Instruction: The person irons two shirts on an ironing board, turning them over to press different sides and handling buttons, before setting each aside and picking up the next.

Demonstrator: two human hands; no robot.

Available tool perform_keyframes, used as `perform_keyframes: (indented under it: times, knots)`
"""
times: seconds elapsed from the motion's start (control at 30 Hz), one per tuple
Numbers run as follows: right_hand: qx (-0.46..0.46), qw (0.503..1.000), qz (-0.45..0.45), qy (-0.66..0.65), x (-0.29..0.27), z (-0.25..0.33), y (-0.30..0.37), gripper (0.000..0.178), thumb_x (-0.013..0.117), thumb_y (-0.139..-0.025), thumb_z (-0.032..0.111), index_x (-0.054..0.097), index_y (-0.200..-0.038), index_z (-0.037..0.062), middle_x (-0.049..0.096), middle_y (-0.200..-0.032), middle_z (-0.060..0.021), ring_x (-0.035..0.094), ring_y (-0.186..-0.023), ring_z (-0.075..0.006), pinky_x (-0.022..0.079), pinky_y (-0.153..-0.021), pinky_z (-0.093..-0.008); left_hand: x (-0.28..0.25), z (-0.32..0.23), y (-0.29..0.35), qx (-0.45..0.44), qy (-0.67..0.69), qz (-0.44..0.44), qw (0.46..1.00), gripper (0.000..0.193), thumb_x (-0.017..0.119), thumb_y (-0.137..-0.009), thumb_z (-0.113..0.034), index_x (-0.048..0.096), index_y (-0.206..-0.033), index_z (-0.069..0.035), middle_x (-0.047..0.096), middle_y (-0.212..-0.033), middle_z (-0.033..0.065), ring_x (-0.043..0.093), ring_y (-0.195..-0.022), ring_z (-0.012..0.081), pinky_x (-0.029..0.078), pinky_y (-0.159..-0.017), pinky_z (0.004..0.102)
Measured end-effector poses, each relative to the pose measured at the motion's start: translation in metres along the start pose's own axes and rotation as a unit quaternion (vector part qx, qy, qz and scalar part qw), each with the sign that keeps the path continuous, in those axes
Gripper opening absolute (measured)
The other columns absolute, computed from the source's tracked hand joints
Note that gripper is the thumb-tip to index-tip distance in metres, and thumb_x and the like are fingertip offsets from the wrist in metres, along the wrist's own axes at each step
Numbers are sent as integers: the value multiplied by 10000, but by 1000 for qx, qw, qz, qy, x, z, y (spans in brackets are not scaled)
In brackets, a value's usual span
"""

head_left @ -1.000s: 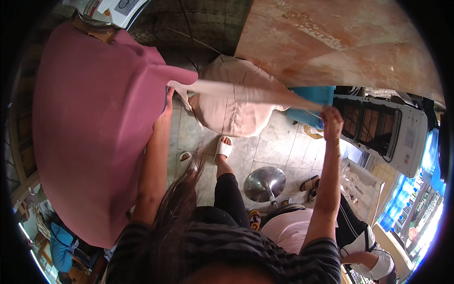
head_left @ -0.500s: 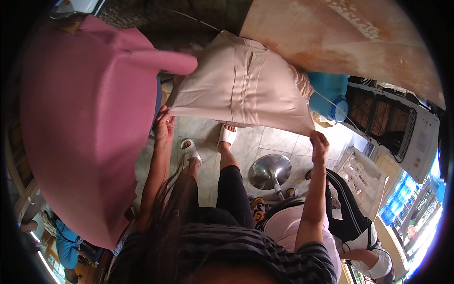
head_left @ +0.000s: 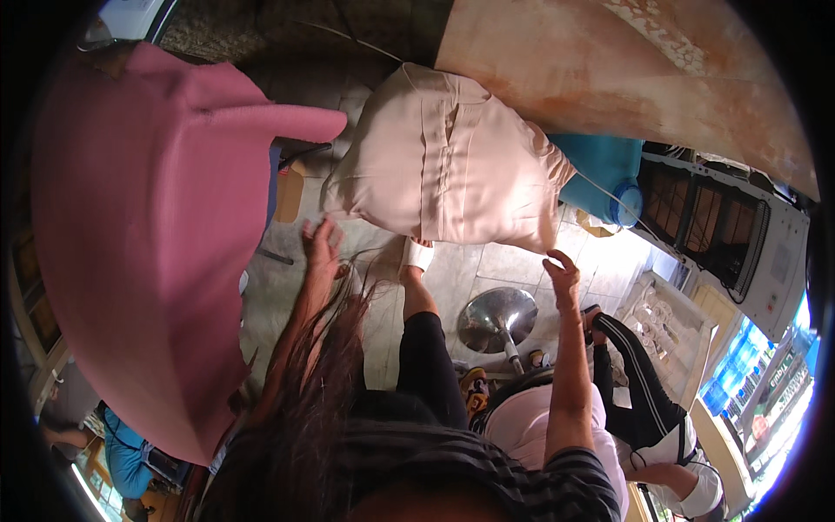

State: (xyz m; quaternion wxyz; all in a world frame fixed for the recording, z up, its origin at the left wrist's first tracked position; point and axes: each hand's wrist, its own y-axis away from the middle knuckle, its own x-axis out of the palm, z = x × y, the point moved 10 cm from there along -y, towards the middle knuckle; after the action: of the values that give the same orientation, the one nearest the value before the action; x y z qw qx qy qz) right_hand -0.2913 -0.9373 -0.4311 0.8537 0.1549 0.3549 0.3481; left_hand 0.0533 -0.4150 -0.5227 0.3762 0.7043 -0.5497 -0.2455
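A beige shirt [head_left: 474, 165] with a buttoned placket hangs spread out in front of me, its hem toward me. My left hand [head_left: 322, 245] is just below the hem's left corner, fingers apart and with nothing in them. At the opposite corner, the fingertips of my right hand [head_left: 564, 274] pinch the hem. The shirt's left side hangs loose and rounded. Long hair falls over part of my left forearm.
A large pink cloth-covered board [head_left: 130, 244] with a narrow padded arm fills the left. A blue water container [head_left: 600, 174] and a white-framed appliance [head_left: 739, 235] stand at right. A round metal stool base [head_left: 497, 319] rests on the tiled floor. Another person [head_left: 544, 413] is close on my right.
My left hand has let go of the shirt's left corner and dropped slightly. The hem has slackened, and my right hand has moved a little inward and down.
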Motion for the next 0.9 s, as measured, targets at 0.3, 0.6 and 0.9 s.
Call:
perform_keyframes:
  times: [0.3,0.6,0.9]
  knots:
    - [-221,975,9,4,99,215,-46,257,666,-881,46,679,-1138,52,656,-1152,-115,682,-952,-215,556,-801,-331,125,127,102,-172,24,213,962,683,726,-920,-389,320,-1450,-248,397,-1472,3,372,-1400,291,310,-1107,563]
    - [-361,926,-20,105,161,301,-96,273,702,-841,110,675,-1109,64,673,-1041,-156,672,-881,-298,551,-785,-396,89,140,74,-128,-22,175,976,557,731,-930,-304,401,-1378,-285,487,-1372,-49,447,-1318,175,414,-1019,520]
    - [-266,947,28,177,181,249,-167,377,561,-949,346,649,-1218,97,635,-1266,-205,593,-1179,-388,463,-1006,-457,56,156,78,-152,30,182,971,339,719,-938,-217,538,-1221,-170,598,-1249,-24,561,-1203,187,475,-1017,528]
